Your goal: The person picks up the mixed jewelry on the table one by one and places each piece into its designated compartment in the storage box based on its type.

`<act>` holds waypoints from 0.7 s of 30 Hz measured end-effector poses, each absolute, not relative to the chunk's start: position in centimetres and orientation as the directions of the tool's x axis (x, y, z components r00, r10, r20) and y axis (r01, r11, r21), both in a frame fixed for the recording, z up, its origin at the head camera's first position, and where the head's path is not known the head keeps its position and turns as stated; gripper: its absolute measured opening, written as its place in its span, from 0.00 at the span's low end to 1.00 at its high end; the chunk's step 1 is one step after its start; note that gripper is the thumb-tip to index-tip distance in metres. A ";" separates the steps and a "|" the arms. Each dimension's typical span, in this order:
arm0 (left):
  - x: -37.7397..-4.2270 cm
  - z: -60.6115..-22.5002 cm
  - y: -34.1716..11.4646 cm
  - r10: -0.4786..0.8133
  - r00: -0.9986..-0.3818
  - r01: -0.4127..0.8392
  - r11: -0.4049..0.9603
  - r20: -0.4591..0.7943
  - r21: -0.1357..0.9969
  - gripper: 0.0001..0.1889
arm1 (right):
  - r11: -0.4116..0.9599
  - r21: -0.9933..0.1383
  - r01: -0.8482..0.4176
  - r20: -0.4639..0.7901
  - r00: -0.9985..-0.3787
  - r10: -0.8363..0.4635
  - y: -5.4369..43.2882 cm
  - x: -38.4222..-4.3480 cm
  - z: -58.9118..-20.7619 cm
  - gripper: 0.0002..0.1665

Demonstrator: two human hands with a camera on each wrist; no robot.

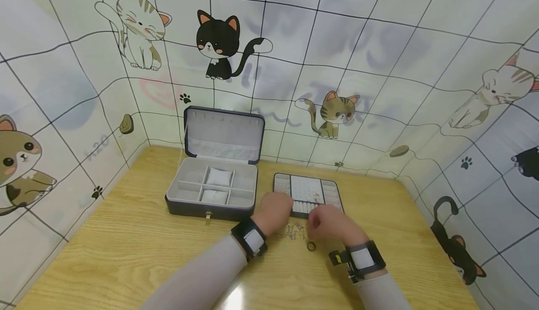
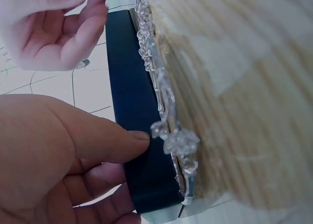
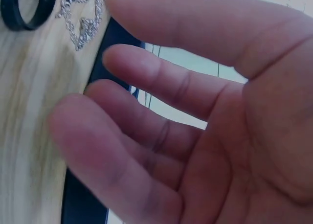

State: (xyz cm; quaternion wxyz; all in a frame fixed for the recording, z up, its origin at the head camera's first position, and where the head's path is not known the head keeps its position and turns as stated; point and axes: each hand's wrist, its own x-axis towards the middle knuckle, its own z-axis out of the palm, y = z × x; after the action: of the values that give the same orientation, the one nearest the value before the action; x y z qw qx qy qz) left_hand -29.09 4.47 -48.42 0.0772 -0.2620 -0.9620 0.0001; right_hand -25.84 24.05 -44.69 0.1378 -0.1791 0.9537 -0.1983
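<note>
A shallow jewelry tray [image 1: 306, 188] with a dark rim and pale compartments lies on the table. My left hand [image 1: 274, 209] is at its front left corner. In the left wrist view, that thumb [image 2: 132, 142] presses the tray's dark outer wall [image 2: 134, 87] while the fingers curl at its edge. My right hand [image 1: 330, 223] hovers by the front right side, fingers loosely bent and apart from the thumb, holding nothing. Between the hands lie a silver chain [image 1: 297, 231] and a thin bangle [image 1: 286, 231]. A dark ring [image 1: 311, 246] sits nearer to me. Sparkly stones [image 2: 181, 142] show close beside the left thumb.
An open jewelry box [image 1: 212, 214] stands left of the tray, lid raised [image 1: 225, 134], with white cushions [image 1: 220, 177] in two of its compartments. Behind the wooden table [image 1: 126, 235] hangs a cat-patterned cloth [image 1: 286, 43], which also runs along both sides.
</note>
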 end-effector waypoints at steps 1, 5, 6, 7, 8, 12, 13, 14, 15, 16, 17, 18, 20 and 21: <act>-29.1 -48.4 4.5 0.502 -0.852 0.502 0.864 0.146 -0.040 0.06 | 0.857 -0.425 -0.291 -0.200 -0.893 -0.402 23.9 -25.8 -44.7 0.13; -29.2 -48.5 4.5 0.503 -0.853 0.502 0.864 0.142 -0.043 0.06 | 0.859 -0.423 -0.288 -0.232 -0.882 -0.410 23.6 -25.6 -45.1 0.15; -29.3 -48.5 4.5 0.503 -0.853 0.502 0.864 0.142 -0.043 0.06 | 0.862 -0.420 -0.284 -0.238 -0.882 -0.407 23.6 -25.6 -45.2 0.16; -29.3 -48.5 4.5 0.503 -0.852 0.502 0.864 0.142 -0.044 0.06 | 0.864 -0.419 -0.279 -0.244 -0.882 -0.403 23.5 -25.6 -45.3 0.16; -29.3 -48.6 4.5 0.504 -0.852 0.503 0.863 0.143 -0.044 0.06 | 0.864 -0.418 -0.280 -0.247 -0.881 -0.404 23.5 -25.6 -45.4 0.17; -29.2 -48.5 4.5 0.503 -0.852 0.503 0.863 0.142 -0.038 0.06 | 0.871 -0.412 -0.268 -0.262 -0.880 -0.395 23.4 -25.6 -45.5 0.17; -29.2 -48.4 4.5 0.503 -0.853 0.503 0.864 0.140 -0.037 0.06 | 0.874 -0.408 -0.264 -0.268 -0.880 -0.391 23.3 -25.5 -45.6 0.17; -29.2 -48.4 4.5 0.503 -0.853 0.503 0.864 0.139 -0.037 0.06 | 0.877 -0.406 -0.259 -0.275 -0.880 -0.387 23.2 -25.5 -45.6 0.17; -29.1 -48.3 4.5 0.503 -0.853 0.503 0.864 0.138 -0.037 0.06 | 0.881 -0.400 -0.253 -0.281 -0.881 -0.380 23.2 -25.5 -45.6 0.17; -29.1 -48.3 4.5 0.503 -0.853 0.503 0.864 0.136 -0.039 0.06 | 0.886 -0.394 -0.246 -0.288 -0.882 -0.373 23.1 -25.5 -45.6 0.17; -29.1 -48.3 4.5 0.503 -0.853 0.502 0.864 0.135 -0.043 0.06 | 0.890 -0.388 -0.241 -0.293 -0.883 -0.367 23.0 -25.5 -45.6 0.17; -29.1 -48.2 4.5 0.503 -0.854 0.502 0.864 0.134 -0.046 0.06 | 0.893 -0.384 -0.235 -0.298 -0.884 -0.361 22.9 -25.5 -45.7 0.17; -29.1 -48.2 4.5 0.504 -0.854 0.501 0.864 0.133 -0.051 0.06 | 0.898 -0.373 -0.234 -0.301 -0.885 -0.355 22.8 -25.5 -45.7 0.18; -29.1 -48.2 4.5 0.503 -0.854 0.501 0.864 0.132 -0.054 0.06 | 0.900 -0.368 -0.233 -0.303 -0.885 -0.353 22.8 -25.4 -45.7 0.18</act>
State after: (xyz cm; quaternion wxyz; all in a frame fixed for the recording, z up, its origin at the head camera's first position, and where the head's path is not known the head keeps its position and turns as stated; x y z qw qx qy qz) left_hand -29.11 4.47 -48.23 0.0707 -0.2608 -0.9628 0.0088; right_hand -25.45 22.77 -45.72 0.1841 -0.1529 0.9572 -0.1630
